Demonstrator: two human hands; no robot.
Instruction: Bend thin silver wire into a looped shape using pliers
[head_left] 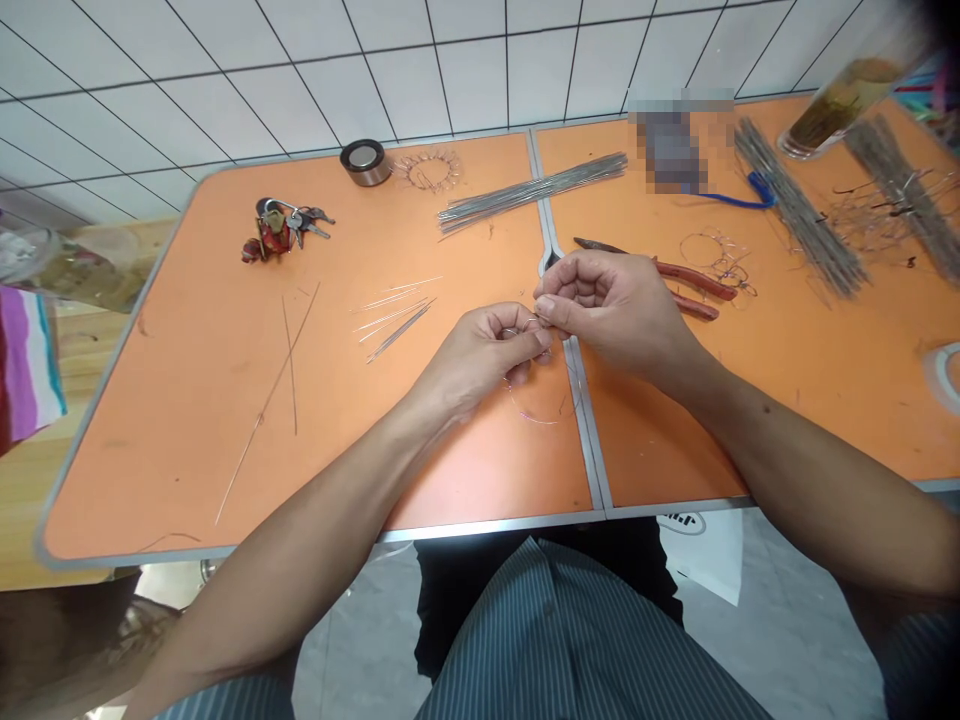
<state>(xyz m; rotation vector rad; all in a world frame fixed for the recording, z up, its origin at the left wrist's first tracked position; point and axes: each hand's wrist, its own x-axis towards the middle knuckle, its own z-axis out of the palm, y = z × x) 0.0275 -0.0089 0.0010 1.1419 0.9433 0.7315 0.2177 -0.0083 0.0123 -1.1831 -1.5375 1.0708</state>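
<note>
Above the orange table [480,470], near its middle seam, my two hands meet with fingertips pinched. Thin wire [538,420] curves out below them in a loose arc. My left hand [499,350] is closed on the wire, with a small bend of it showing between thumb and forefinger. Closed as well, my right hand [607,310] pinches the wire right beside the left fingertips. The exact shape of the wire inside the fingers is hidden. Partly behind my right hand lie pliers with red handles [697,285], their dark jaw pointing left.
Short straight wires [397,325] lie left of my hands, and two longer crossed wires [289,360] farther left. Behind are keys [300,220], a tape roll [365,162], a wire ring [429,172] and a wire bundle [532,192]. More bundles [802,215] and a glass [832,110] stand right.
</note>
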